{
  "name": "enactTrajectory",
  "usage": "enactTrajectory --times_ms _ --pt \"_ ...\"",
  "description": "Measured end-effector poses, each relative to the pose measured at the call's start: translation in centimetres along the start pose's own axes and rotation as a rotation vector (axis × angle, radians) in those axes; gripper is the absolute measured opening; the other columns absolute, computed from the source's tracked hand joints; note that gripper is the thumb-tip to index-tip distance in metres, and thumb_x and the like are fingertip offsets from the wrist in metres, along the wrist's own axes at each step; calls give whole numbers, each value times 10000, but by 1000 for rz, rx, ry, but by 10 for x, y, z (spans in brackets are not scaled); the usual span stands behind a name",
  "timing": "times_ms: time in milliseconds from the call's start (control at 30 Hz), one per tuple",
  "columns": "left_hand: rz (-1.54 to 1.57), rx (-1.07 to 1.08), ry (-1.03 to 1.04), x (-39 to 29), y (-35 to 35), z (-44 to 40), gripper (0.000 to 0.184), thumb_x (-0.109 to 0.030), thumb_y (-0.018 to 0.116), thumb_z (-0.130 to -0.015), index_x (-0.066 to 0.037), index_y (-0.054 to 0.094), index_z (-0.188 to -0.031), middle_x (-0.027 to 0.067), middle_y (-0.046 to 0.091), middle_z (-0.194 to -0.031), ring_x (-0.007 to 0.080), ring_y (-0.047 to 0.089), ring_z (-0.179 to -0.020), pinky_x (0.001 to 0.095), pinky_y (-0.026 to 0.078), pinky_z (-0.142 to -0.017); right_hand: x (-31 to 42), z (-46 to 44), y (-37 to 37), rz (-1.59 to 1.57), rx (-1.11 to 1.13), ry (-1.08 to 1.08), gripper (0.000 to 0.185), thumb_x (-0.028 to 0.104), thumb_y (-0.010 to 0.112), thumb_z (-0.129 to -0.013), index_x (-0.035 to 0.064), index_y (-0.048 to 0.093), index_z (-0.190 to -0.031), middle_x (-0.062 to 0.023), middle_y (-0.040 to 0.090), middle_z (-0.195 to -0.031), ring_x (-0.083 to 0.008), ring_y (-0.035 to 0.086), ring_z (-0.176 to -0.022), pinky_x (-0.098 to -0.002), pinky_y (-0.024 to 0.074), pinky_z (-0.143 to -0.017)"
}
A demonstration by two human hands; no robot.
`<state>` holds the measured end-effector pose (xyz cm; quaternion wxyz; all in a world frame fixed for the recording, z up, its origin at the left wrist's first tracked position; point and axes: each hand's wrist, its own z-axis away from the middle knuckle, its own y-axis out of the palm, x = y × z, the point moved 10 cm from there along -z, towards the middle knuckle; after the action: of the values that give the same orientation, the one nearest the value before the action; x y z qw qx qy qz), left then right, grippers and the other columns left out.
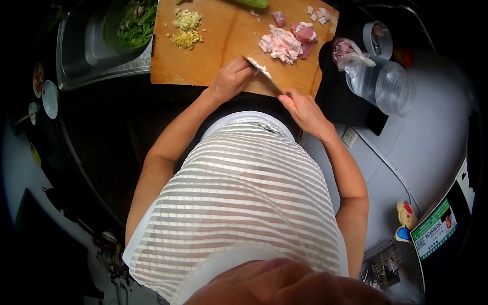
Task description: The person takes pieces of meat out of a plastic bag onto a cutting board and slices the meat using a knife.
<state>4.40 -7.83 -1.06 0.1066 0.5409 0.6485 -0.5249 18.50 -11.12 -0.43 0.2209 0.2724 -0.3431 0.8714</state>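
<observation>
A kitchen knife is held at a slant over the near edge of the wooden cutting board, white bits of fat stuck to its blade. Its handle is in my right hand, fingers wrapped round it. My left hand is closed at the blade's far end, fingertips against it and partly hidden. Beyond the blade lies a pile of diced pale fatty meat, beside pinker meat pieces. Chopped garlic and minced yellow bits, perhaps ginger, sit on the board's left.
Left of the board is a metal sink with a bowl of leafy greens. To the right stand a clear plastic container, a bag of meat and a round tin. A green vegetable lies at the far edge.
</observation>
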Motion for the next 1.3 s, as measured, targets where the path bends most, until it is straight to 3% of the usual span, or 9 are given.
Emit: enactTrajectory --times_ms 67,133,233,367,600,733,867,1133,1300 --pt "19 52 27 1 5 1 151 -19 635 -731 -20 615 -880 120 588 -893 282 580 -833 344 476 -723 5 -18 8 74 42 -22 410 358 440 -930 -40 539 -934 -262 594 -786 -427 573 -780 -479 421 -684" --pt "5 68 19 4 7 0 165 -13 640 -722 -24 616 -885 117 587 -892 282 578 -831 347 476 -721 14 -28 0 40 -102 -130 397 347 441 -932 -34 532 -863 -240 582 -748 -399 569 -718 -461 415 -653" --pt "40 48 -3 0 5 2 194 -3 652 -700 -29 616 -888 112 586 -887 282 575 -822 351 476 -712 -2 -30 0 -291 0 19 366 324 445 -930 -29 525 -877 -183 537 -680 -287 520 -638 -389 412 -624" --pt "8 -102 -26 1 -12 5 225 3 675 -666 -29 612 -880 110 581 -878 276 572 -803 347 476 -690 10 1 -14 -177 -94 -55 370 324 442 -933 -29 549 -953 -206 582 -734 -337 573 -693 -394 427 -635" --pt "-15 -5 -30 3 -1 2 185 -6 659 -687 -32 621 -867 100 585 -855 281 572 -789 343 478 -689 -1 -1 7 -43 55 16 403 348 443 -931 -42 538 -970 -257 591 -773 -408 581 -758 -461 427 -668" --pt "-14 12 -8 4 2 0 164 -10 651 -703 -31 622 -862 104 586 -853 283 572 -771 348 478 -682 15 -31 6 27 -61 -119 408 357 440 -929 -38 535 -888 -257 574 -745 -427 557 -732 -461 415 -650" --pt "53 -40 -62 6 -4 3 156 -7 657 -722 -26 618 -872 111 591 -867 281 575 -775 344 476 -680 0 -29 -1 -289 -25 -4 357 308 435 -936 -31 536 -889 -138 516 -649 -243 511 -610 -367 402 -590" --pt "-3 -45 -86 9 -7 9 180 9 643 -713 -14 610 -888 123 590 -888 291 575 -813 345 477 -706 3 9 2 -73 34 9 397 343 455 -932 -44 537 -965 -243 575 -725 -387 573 -697 -432 421 -625" --pt "-33 9 -87 9 -4 8 203 15 631 -682 -18 613 -881 123 592 -885 299 571 -844 351 478 -732 9 -17 13 -4 -25 -84 402 355 455 -931 -39 521 -888 -242 569 -699 -407 563 -682 -449 418 -620"
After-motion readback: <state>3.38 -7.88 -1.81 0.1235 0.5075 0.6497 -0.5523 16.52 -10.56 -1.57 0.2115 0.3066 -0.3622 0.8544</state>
